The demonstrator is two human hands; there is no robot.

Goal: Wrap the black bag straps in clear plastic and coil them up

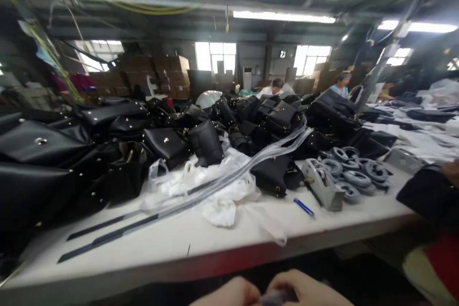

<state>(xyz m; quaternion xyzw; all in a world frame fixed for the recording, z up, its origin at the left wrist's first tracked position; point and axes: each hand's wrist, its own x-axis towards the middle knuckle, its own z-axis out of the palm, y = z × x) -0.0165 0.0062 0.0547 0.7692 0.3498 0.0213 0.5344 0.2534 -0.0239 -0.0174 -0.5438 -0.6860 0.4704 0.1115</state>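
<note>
At the bottom edge, my left hand point(231, 291) and my right hand point(303, 289) are close together in front of the table, fingers curled in. Between them shows a small greyish piece point(274, 297), mostly hidden by the fingers and cut off by the frame, so its kind is unclear. On the white table point(158, 253) beyond lie long dark straps point(125, 227), partly sleeved in clear plastic point(258, 158). Crumpled white plastic bags point(218, 213) lie against them.
Black leather bags point(168, 146) are heaped across the back and left. To the right are a blue pen-like tool point(303, 207), a grey tape dispenser point(321, 186) and several plastic-wrapped coils point(355, 178). A person's dark sleeve point(430, 196) is at the right edge.
</note>
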